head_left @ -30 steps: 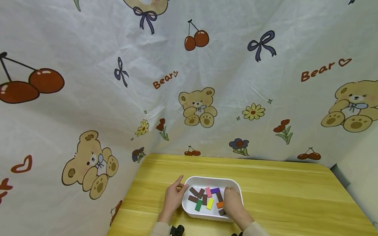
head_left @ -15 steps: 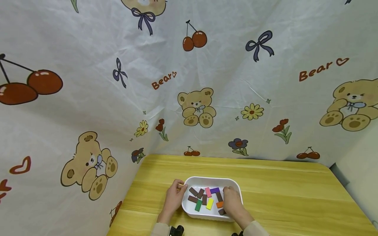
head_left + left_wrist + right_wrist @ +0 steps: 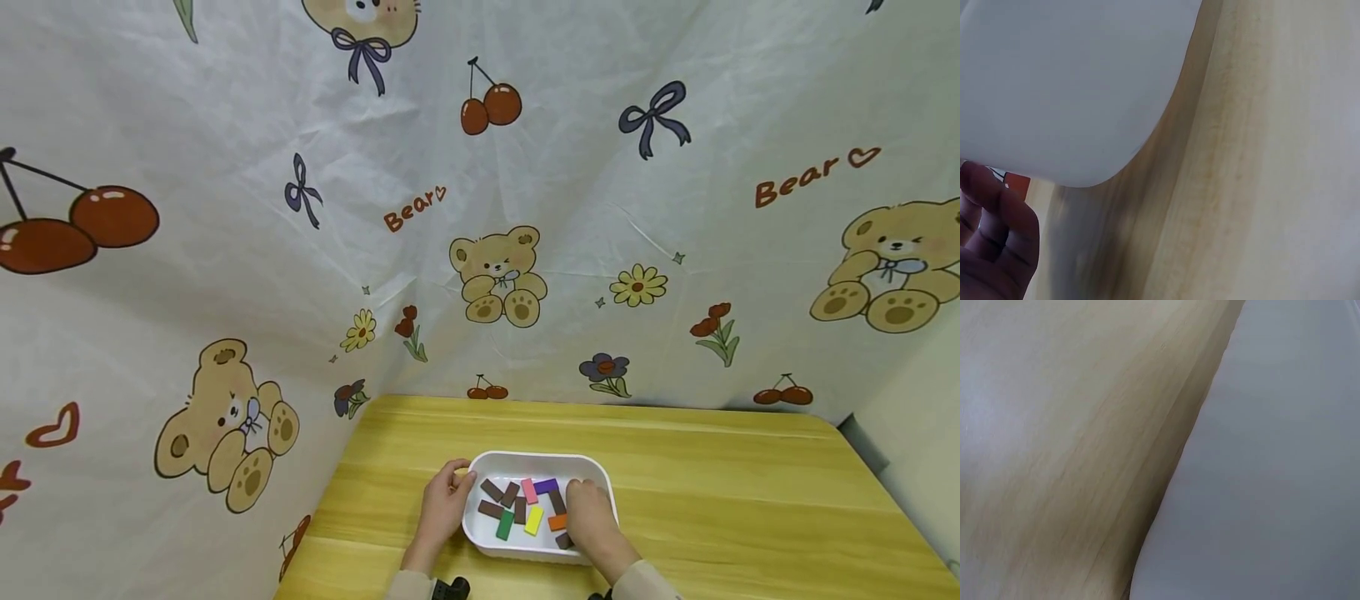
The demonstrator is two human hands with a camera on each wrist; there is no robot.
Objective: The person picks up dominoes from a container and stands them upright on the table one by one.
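A white plastic tray (image 3: pixel 538 455) holds small flat blocks: green (image 3: pixel 506 525), yellow (image 3: pixel 533 521), pink (image 3: pixel 529 491), purple (image 3: pixel 546 486), orange (image 3: pixel 557 522) and several brown ones (image 3: pixel 491 509). My left hand (image 3: pixel 441 507) grips the tray's left rim, thumb at the edge and fingers bent outside; the left wrist view shows these curled fingers (image 3: pixel 1007 215) beside the white wall. Inside the tray's right end is my right hand (image 3: pixel 592 521), back up, close to the orange block. Its fingertips are hidden, and I cannot tell whether they hold a block.
The tray stands near the front of a wood-grain table (image 3: pixel 735 492). A white cloth (image 3: pixel 570 208) printed with bears and cherries hangs behind and to the left. In the right wrist view, the tray's side wall (image 3: pixel 1260 462) runs alongside the tabletop (image 3: pixel 1066 450).
My left index finger, raised a second ago, has bent down toward the tray's rim. My right hand and the blocks stay nearly in place; the head view has shifted slightly.
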